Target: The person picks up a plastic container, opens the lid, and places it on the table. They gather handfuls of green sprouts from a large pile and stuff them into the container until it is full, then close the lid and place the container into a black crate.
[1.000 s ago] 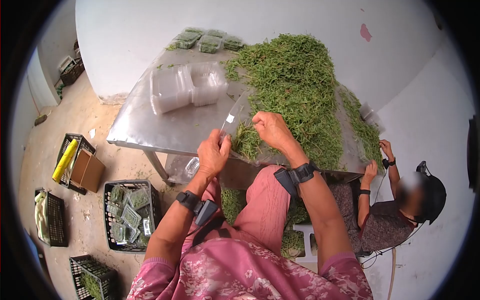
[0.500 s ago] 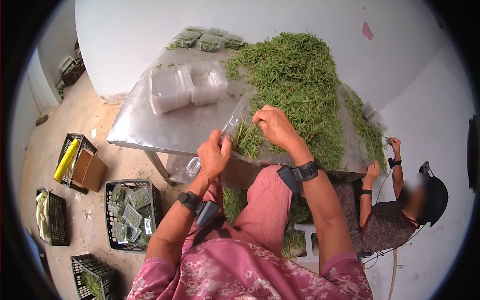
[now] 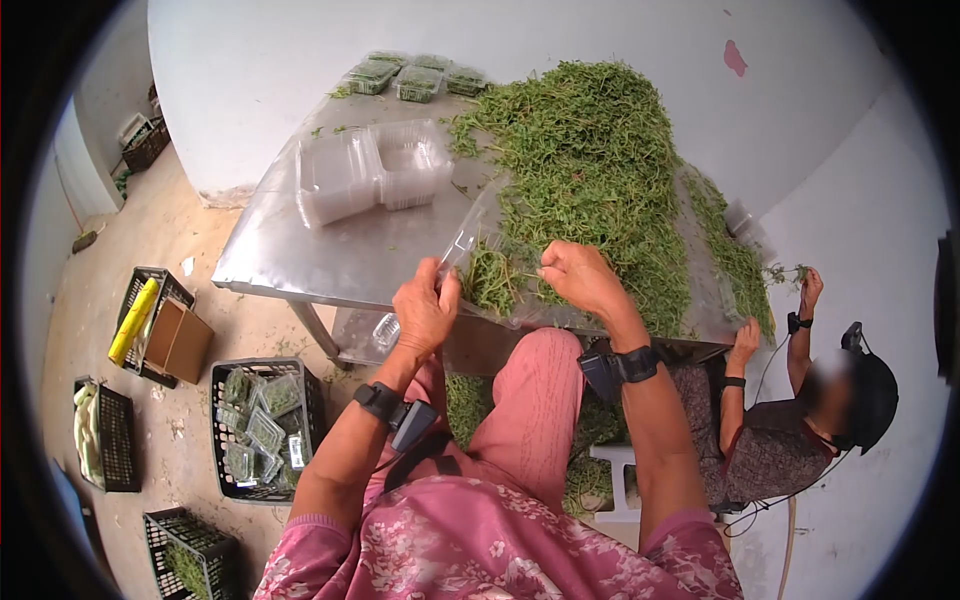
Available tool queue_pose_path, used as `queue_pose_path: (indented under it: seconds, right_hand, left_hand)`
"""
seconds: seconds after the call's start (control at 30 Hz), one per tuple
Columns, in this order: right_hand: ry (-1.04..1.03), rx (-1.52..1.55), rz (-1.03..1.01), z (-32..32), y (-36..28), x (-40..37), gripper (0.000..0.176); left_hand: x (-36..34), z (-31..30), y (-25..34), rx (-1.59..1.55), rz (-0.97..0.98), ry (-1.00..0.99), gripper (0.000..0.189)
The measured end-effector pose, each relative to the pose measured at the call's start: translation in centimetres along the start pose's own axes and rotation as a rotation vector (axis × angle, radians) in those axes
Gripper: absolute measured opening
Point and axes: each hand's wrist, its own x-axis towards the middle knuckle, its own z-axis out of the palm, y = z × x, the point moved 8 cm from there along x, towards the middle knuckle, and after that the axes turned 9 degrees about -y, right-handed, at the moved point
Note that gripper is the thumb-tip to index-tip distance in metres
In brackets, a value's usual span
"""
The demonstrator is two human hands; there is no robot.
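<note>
My left hand (image 3: 426, 308) pinches the left edge of an open clear plastic container (image 3: 459, 250) at the front edge of the metal table. Green sprigs (image 3: 492, 281) lie in the container's near part. To the right, my right hand (image 3: 583, 278) is closed over the greens beside the container, its fingertips pressed together; what they hold is too small to make out. A large heap of leafy greens (image 3: 590, 150) spreads behind and to the right of my right hand.
Stacked empty containers (image 3: 345, 178) stand on the metal table (image 3: 270, 250), with filled boxes (image 3: 418, 84) at its back. A crate of filled boxes (image 3: 262, 430) and other crates sit on the floor at left. Another person (image 3: 780, 440) handles greens at right.
My right hand has moved right and slightly down, away from the container. The sprigs in the container lie more bunched. The other person's raised hand has moved up and right with a sprig.
</note>
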Motion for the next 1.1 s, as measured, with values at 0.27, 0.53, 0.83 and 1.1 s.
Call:
queue_pose_path:
  seconds: [0.27, 0.53, 0.83, 1.1]
  right_hand:
    - [0.143, 0.189, -0.014, 0.9, 1.4, -1.3, 0.008]
    - [0.396, 0.084, -0.139, -3.4, -2.6, -2.4, 0.006]
    - [0.129, -0.176, -0.172, 3.1, -5.3, -1.2, 0.012]
    - [0.209, 0.011, -0.234, 0.7, -5.1, -0.7, 0.015]
  left_hand:
    - [0.0, 0.1, -0.1, 0.054, 0.012, 0.014, 0.019]
    - [0.0, 0.1, -0.1, 0.039, 0.009, 0.009, 0.019]
    - [-0.1, 0.0, -0.1, 0.040, 0.022, 0.020, 0.019]
    - [-0.2, -0.1, 0.0, 0.011, 0.022, 0.016, 0.020]
